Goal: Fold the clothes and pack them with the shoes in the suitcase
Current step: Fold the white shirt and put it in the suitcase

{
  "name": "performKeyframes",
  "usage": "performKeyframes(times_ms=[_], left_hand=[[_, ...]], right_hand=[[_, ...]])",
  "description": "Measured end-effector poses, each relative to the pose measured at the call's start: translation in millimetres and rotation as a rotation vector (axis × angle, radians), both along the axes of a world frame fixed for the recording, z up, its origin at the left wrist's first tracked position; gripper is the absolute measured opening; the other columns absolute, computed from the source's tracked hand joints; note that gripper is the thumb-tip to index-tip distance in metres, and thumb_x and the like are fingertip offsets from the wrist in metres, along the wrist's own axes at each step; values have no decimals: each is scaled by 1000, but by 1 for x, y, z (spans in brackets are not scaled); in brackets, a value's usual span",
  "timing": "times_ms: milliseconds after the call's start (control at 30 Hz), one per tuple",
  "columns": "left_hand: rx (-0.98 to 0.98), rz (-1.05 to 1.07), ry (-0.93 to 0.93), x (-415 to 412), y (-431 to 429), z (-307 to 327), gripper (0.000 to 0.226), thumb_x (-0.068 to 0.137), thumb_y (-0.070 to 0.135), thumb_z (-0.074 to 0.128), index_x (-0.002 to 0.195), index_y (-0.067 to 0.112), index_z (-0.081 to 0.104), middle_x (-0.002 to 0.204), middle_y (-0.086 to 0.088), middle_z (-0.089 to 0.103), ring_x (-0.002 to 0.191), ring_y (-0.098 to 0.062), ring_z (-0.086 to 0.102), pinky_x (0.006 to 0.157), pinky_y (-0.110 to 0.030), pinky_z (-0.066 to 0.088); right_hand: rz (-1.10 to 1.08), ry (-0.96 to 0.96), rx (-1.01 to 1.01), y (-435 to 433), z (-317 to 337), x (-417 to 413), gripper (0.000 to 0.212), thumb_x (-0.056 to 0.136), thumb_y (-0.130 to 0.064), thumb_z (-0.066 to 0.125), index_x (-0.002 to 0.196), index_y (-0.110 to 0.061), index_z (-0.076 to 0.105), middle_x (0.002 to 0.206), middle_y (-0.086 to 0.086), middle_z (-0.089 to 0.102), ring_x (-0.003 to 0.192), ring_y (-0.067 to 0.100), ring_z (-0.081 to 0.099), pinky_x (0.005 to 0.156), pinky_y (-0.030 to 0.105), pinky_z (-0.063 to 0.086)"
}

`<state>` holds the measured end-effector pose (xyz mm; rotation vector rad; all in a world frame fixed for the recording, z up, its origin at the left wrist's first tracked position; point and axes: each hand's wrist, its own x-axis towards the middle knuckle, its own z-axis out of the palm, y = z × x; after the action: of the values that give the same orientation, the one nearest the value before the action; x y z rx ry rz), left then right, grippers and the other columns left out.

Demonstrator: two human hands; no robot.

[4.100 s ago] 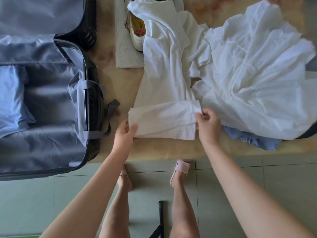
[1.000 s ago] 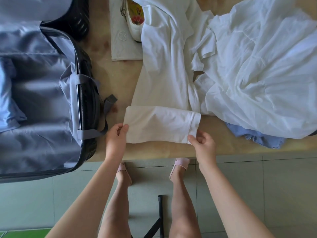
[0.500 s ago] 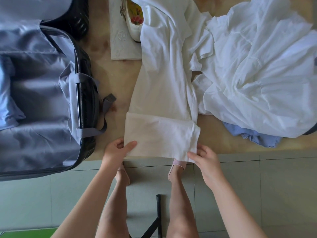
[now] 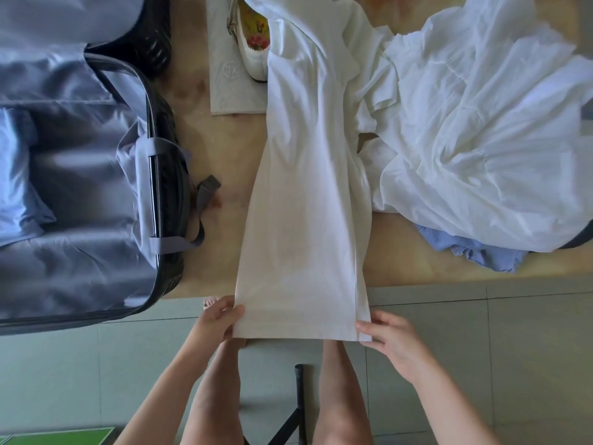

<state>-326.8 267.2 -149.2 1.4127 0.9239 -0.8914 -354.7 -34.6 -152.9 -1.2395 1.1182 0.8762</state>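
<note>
Folding is under way: the left hand [image 4: 218,319] and right hand [image 4: 393,340] each pinch a hem corner of the white garment [image 4: 305,213], probably a dress. The next move calls for carrying the hem up evenly.

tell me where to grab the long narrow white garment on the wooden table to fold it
By its two near hem corners, from the near edge of the wooden table. The hem of the long narrow white garment hangs flat past that edge, leaving both corners free; the left hand and right hand pinch them. Its far end drapes over a white shoe.
</note>
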Motion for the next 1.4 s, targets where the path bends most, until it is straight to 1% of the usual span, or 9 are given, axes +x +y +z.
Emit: performKeyframes(times_ms=[100, 267, 567, 800, 900, 1067, 1133, 1233, 1400], left_hand=[[94, 39, -21, 1, -3, -4, 3, 89, 7, 62, 92, 6, 64, 76, -6, 71, 60, -13, 66, 53, -24, 56], [301, -54, -53, -9, 3, -11, 6, 84, 16, 70, 89, 16, 66, 86, -1, 72, 83, -21, 67, 85, -46, 54], [349, -134, -91, 3, -1, -21, 15, 90, 14, 61, 99, 24, 54, 89, 0, 65, 80, -22, 60, 75, -36, 46], [516, -268, -219, 12, -1, -16, 14, 88, 12, 62, 101, 16, 57, 97, -2, 63, 79, -15, 57, 63, -26, 42], [580, -301, -341, 24, -6, -16, 21, 90, 12, 58, 110, 18, 55, 108, 0, 59, 93, -18, 57, 72, -31, 42], [543, -223, -443, 76, -27, -15, 34, 94, 17, 54, 127, 16, 49, 117, 3, 55, 103, -15, 54, 81, -25, 38], [516, -175, -466, 99, -37, -13, 34, 95, 18, 52, 129, 13, 49, 112, 3, 56, 101, -15, 55, 79, -23, 37], [506, -195, -451, 125, -46, -10, 35, 97, 22, 49, 131, 13, 48, 108, 4, 56, 95, -12, 52, 77, -24, 36], [451, -230, -342, 141, -44, -16, 33, 97, 32, 49, 122, 11, 55, 106, 0, 59, 92, -16, 54, 75, -28, 39]], right_hand=[[8, 4, -14, 3, -2, 7, 25, 79, 6, 69, 103, 0, 65, 96, 12, 73, 89, 25, 71, 75, 30, 54], [1, 7, -87, 9, -4, 7, 28, 76, 11, 70, 100, -2, 65, 97, 12, 72, 88, 24, 69, 68, 24, 52], [23, 105, -110, 28, -23, 5, 17, 78, 14, 64, 87, 0, 65, 98, 17, 70, 86, 27, 67, 70, 28, 53], [90, 6, -270, 30, -22, 0, 15, 78, 9, 68, 79, -6, 63, 79, 5, 65, 75, 19, 60, 55, 13, 43], [109, -77, -477, 30, -23, 2, 23, 77, 3, 71, 95, -6, 61, 88, 5, 62, 86, 23, 59, 66, 23, 39], [149, -511, -849, 38, -4, 46, 19, 81, -7, 67, 100, -13, 64, 92, 0, 65, 90, 22, 56, 80, 30, 42], [127, -632, -855, 44, 1, 74, 18, 83, -8, 66, 101, -12, 65, 91, -2, 66, 91, 23, 56, 83, 32, 45], [116, -584, -742, 55, -10, 104, 22, 83, -15, 69, 104, -12, 65, 95, -3, 66, 97, 25, 57, 88, 38, 47], [189, -403, -652, 67, -23, 117, 36, 80, -24, 72, 112, -12, 60, 75, -16, 53, 103, 26, 55, 92, 42, 45]])
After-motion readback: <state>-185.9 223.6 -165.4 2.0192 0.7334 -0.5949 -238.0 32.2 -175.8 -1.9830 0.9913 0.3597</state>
